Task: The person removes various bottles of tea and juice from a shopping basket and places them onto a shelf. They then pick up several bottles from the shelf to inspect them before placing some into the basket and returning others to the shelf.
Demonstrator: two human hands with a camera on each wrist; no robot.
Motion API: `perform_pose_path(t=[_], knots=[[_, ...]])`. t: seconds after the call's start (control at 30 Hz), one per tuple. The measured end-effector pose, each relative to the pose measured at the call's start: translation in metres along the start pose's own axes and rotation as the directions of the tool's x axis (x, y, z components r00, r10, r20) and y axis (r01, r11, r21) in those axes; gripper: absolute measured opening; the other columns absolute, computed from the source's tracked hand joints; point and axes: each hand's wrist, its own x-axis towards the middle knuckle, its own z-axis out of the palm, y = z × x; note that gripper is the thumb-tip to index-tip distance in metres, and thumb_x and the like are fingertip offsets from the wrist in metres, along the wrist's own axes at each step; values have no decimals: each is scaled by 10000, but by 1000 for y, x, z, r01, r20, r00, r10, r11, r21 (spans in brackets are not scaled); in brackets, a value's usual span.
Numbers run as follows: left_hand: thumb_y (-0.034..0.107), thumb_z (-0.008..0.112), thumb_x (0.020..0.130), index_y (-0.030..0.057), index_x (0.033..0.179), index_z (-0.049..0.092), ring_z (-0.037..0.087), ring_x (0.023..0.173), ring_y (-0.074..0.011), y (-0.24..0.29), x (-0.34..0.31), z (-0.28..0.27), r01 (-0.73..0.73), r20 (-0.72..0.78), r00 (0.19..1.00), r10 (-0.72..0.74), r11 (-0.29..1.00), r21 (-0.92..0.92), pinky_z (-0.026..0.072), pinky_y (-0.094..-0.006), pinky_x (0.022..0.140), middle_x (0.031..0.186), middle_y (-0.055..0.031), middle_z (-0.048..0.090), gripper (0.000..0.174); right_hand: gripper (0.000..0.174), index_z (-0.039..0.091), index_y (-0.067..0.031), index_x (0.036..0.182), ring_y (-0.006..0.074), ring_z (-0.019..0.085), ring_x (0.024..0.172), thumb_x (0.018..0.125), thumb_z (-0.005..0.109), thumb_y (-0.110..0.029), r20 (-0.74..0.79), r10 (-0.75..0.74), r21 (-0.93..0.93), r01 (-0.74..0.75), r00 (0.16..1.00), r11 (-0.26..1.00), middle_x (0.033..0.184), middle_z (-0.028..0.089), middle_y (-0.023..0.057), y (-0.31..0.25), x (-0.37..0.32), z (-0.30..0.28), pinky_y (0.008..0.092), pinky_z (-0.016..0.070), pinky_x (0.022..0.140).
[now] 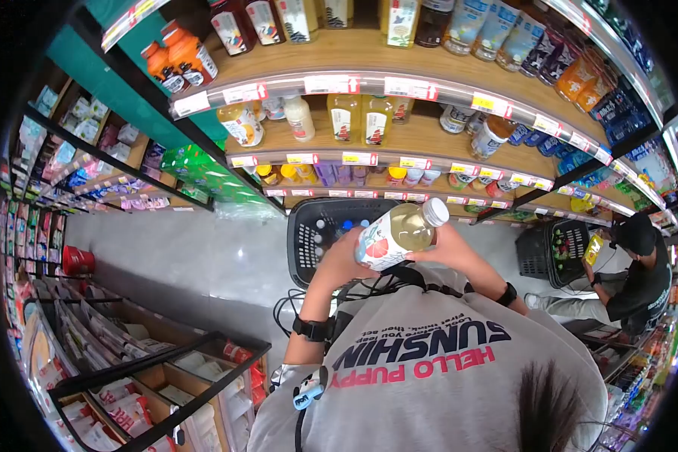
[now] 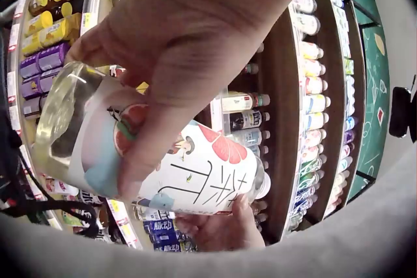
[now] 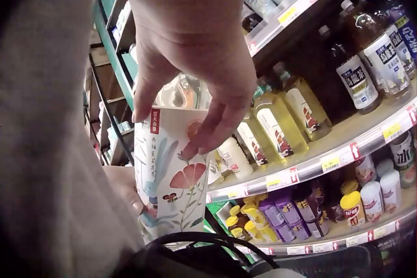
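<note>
A large drink bottle (image 1: 388,239) with pale yellow liquid, a white cap and a white label printed with grapefruit is held tilted in front of the chest. My left hand (image 1: 339,260) grips it round the lower part; in the left wrist view the thumb lies across the label. At the upper end, my right hand (image 1: 446,247) holds the bottle near its shoulder, thumb and fingers on either side in the right wrist view. Below and beyond the bottle stands a dark shopping basket (image 1: 303,233) with several bottles inside.
Ahead, curved shelves (image 1: 279,75) carry rows of bottled drinks above price tags. A crouching person (image 1: 640,275) holds a yellow pack to the right, beside another dark basket (image 1: 533,252). Display bins (image 1: 166,384) stand at the lower left, and a red bucket (image 1: 77,261) sits farther left.
</note>
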Motion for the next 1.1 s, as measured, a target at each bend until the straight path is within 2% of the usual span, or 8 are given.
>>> perform_pose_path(t=[0.33,0.63,0.73,0.83,0.87,0.9,0.97,1.1], knots=[[202,807,433,55,1133,457,515,1011,-305,-20,-5,-29,50,-81,995,-53,998,-30,417,-338,831,1076,-151,544,796,708,398,-30,1197,184,480,1055,611,767,-172,-45,-99,-151,91,994,984,1139,499,95,-12,45,27,325,391,887],[237,800,450,69,1100,484,552,951,-295,-21,-18,-39,42,-171,983,-61,993,-107,435,-331,789,1011,-138,581,742,655,420,-27,1174,166,503,1014,626,757,-151,92,15,-220,6,996,975,1094,528,81,-26,68,35,318,407,866],[273,793,464,75,1096,500,570,915,-294,-7,-22,-41,52,-205,976,-69,995,-87,443,-329,770,973,-137,600,725,637,415,-5,1168,155,511,985,641,748,-138,144,-16,-96,30,989,995,1092,527,88,-21,75,26,298,428,833],[357,770,501,89,1100,519,595,857,-290,16,-32,-42,67,-237,969,-74,997,-38,456,-327,736,930,-136,619,702,639,385,24,1178,147,532,929,664,731,-129,149,186,-49,-180,971,982,1062,532,98,-34,82,8,282,478,741],[375,763,512,85,1107,515,596,855,-289,26,-36,-39,96,-254,962,-104,994,-44,457,-324,734,932,-142,617,707,638,347,42,1196,152,566,843,694,705,-122,154,-10,-79,23,988,997,1021,539,114,-28,87,2,271,509,631],[393,756,522,81,1114,511,597,852,-288,38,-40,-37,124,-271,953,-133,991,-49,457,-322,733,934,-149,616,713,620,333,42,1207,147,582,775,720,680,-122,180,81,74,-96,980,993,1005,542,114,-43,85,0,273,512,587],[392,747,547,63,1124,505,606,842,-262,63,-45,-33,174,-255,949,-185,983,-63,457,-308,738,932,-143,619,706,571,339,30,1214,147,588,739,776,629,-194,267,15,100,-43,964,994,1019,541,123,-58,88,-9,269,499,577],[361,733,585,26,1139,496,608,847,-197,86,-43,-17,133,-239,949,-206,948,-289,449,-278,759,935,-115,624,689,490,350,6,1226,142,585,750,849,521,-257,307,38,-70,-17,951,997,1034,541,109,-73,89,-42,260,487,576]])
